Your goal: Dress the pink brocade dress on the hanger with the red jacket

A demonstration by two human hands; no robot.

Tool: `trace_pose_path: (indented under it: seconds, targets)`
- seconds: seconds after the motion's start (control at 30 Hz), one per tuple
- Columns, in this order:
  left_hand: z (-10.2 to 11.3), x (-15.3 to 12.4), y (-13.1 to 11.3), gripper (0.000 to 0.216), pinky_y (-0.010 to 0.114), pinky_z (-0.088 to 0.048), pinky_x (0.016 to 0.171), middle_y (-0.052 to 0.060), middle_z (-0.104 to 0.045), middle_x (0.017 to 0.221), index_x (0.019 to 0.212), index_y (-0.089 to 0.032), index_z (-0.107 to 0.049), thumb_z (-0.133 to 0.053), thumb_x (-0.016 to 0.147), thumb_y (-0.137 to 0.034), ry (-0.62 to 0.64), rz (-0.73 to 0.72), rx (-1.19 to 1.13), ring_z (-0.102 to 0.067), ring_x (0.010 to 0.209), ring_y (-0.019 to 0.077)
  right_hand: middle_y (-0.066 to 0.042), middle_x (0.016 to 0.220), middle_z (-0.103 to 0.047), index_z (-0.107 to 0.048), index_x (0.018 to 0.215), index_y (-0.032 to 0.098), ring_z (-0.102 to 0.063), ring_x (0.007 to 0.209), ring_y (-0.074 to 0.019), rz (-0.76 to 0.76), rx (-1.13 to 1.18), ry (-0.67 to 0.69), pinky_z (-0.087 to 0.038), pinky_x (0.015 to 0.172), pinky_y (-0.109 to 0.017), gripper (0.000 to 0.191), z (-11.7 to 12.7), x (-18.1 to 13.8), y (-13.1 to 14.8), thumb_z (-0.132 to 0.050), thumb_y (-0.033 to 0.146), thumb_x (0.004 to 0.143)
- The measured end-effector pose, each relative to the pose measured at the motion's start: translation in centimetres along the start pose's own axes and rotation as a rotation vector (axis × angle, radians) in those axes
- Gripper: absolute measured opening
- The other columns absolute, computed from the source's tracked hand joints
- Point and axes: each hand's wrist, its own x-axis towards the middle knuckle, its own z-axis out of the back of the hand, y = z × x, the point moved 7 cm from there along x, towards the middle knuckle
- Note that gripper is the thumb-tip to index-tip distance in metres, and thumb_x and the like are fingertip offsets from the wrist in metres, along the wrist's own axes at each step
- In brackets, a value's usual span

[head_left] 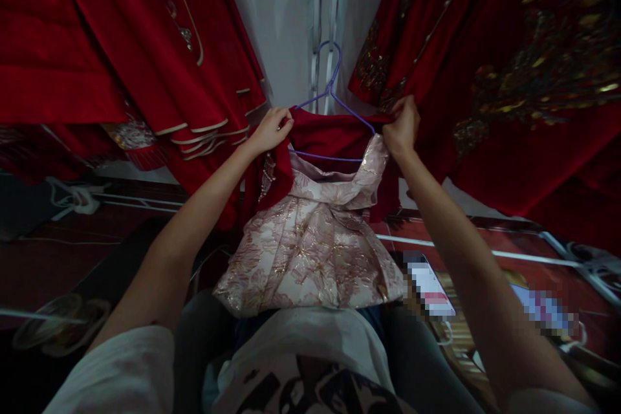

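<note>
A small pale pink dress [320, 246] with a shiny floral pattern hangs in front of me, its skirt over my lap. The purple hanger [334, 90] passes through the dress's neckline, and its hook points up and away. Around the dress sits a red jacket [330, 132] with beaded trim on its left front. My left hand [274, 129] pinches the jacket at its left shoulder. At the other shoulder, my right hand [402, 126] is closed on the red cloth beside the dress strap. The dress's left strap is covered by the jacket.
Red embroidered garments [145, 45] hang at the left, and more red garments with gold decoration [533, 77] hang at the right. A phone [429, 284] lies near my right knee. White metal rails [524, 257] run low behind it.
</note>
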Motion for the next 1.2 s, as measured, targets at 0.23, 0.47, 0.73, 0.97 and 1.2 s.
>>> trace_pose_path:
  seconds: [0.23,0.47,0.73,0.97,1.2]
  targets:
    - [-1.2,-0.1,-0.2,0.025,0.042,-0.039,0.094,0.009,-0.059,0.09,0.08,-0.022,-0.055,-0.05,0.088,-0.045,0.016,-0.004,0.002,-0.054,0.095,0.0233,-0.011,0.091,-0.057,-0.054,0.088,0.017,-0.046,0.079,-0.0164,-0.003,-0.126,0.064,-0.037,0.075,-0.031,0.029,2.5,0.3,-5.6,-0.045,0.001,0.066]
    - [-0.9,-0.8,-0.4,0.035,0.044,-0.037,0.096,0.01,-0.058,0.092,0.089,-0.022,-0.057,-0.045,0.088,-0.055,-0.029,0.013,0.037,-0.053,0.101,0.0261,-0.014,0.088,-0.063,-0.058,0.089,0.018,-0.056,0.072,-0.0217,-0.128,-0.4,0.115,-0.039,0.065,-0.035,0.026,8.4,-3.1,-1.3,-0.062,0.011,0.064]
    - [-1.4,-2.0,-1.1,0.038,0.045,-0.035,0.099,0.011,-0.057,0.101,0.091,-0.023,-0.057,-0.043,0.088,-0.058,-0.098,0.029,0.049,-0.05,0.108,0.0274,-0.015,0.093,-0.066,-0.063,0.097,0.017,-0.063,0.085,-0.0304,-0.006,-0.315,0.158,-0.047,0.072,-0.04,0.024,9.4,-6.6,2.7,-0.058,0.023,0.074]
    - [-0.7,-2.8,-1.0,0.037,0.047,-0.031,0.103,0.013,-0.053,0.111,0.088,-0.022,-0.058,-0.046,0.087,-0.057,-0.187,0.059,0.087,-0.044,0.118,0.0284,-0.008,0.078,-0.064,-0.059,0.083,0.02,-0.061,0.079,-0.0243,-0.073,0.066,0.181,-0.045,0.078,-0.036,0.018,4.8,-4.1,-0.9,-0.05,0.035,0.084]
    - [-1.3,-4.4,-0.7,0.024,0.04,-0.037,0.092,0.008,-0.058,0.091,0.087,-0.022,-0.055,-0.045,0.091,-0.043,-0.092,0.094,0.017,-0.054,0.096,0.024,0.0,0.058,-0.045,-0.042,0.062,0.023,-0.05,0.064,-0.017,-0.258,0.399,0.04,-0.041,0.064,-0.03,0.052,-0.7,-3.0,-0.8,-0.032,0.07,0.084]
